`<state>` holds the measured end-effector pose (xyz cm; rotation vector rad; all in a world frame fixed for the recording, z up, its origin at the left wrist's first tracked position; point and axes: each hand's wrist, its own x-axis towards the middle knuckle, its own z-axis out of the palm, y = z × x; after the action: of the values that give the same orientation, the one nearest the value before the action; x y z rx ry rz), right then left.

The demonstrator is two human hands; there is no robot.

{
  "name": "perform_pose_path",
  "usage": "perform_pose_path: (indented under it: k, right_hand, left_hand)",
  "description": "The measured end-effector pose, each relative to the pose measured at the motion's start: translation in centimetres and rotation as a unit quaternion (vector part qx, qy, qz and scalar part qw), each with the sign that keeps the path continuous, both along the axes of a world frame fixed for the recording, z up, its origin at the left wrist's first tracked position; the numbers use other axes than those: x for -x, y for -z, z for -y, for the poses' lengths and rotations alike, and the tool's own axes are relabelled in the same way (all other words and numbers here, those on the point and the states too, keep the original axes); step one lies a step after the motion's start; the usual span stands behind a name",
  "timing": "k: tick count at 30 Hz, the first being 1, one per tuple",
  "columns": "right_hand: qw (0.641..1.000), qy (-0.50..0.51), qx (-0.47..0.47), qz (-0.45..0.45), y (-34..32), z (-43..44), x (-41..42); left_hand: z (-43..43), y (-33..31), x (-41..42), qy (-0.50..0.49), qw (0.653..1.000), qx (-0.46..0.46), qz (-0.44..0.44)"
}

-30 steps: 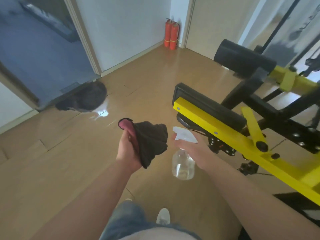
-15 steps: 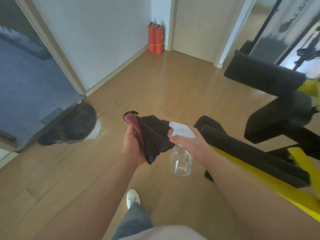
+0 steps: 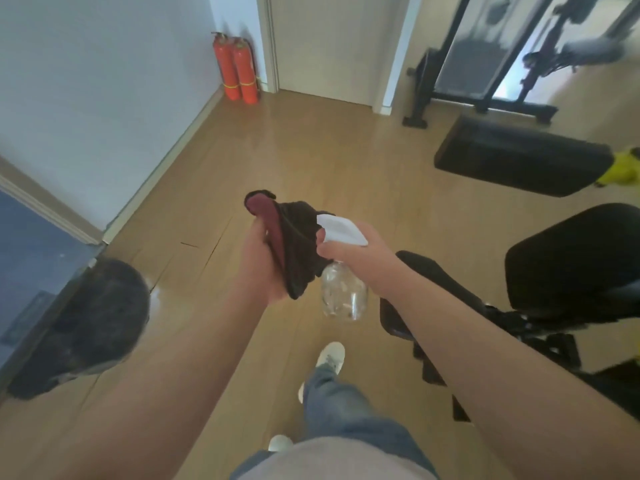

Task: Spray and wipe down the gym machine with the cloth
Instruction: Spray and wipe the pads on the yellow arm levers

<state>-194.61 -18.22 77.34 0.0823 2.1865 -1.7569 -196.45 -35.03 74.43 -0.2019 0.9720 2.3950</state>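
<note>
Wooden floor (image 3: 311, 150) filled most of the view. Gym machine (image 3: 571, 261), black pads on a dark frame, stood at my right, neither hand on it. My left hand (image 3: 259, 265) was held out in front, fingers curled round the bunched dark cloth (image 3: 298, 244), a red fold showing at its top. My right hand (image 3: 360, 258) gripped the neck of the clear spray bottle (image 3: 344, 292), white nozzle just beside the cloth. Two red fire extinguishers (image 3: 239, 69) stood in the far corner.
</note>
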Motion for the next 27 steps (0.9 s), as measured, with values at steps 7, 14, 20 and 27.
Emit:
perform_pose_path:
  k: [7,14,20,27]
  right_hand:
    - [0.998,0.060,-0.015,-0.020,0.0,-5.8,9.9]
    - [0.974,0.226,0.002,-0.002,-0.4,-14.2,14.0]
    - [0.912,0.410,-0.010,0.025,0.1,-19.8,14.3]
    - [0.798,0.599,-0.020,0.070,0.1,-22.3,16.5]
  left_hand:
    - [-4.9,-1.2,11.3,0.038,0.997,0.064,-0.030]
    - [-14.5,-2.7,20.1,0.146,0.984,0.099,-0.009]
    - [-22.9,-0.9,25.3,0.241,0.965,0.074,0.069]
    - [-29.1,0.7,30.0,0.451,0.890,0.055,0.043]
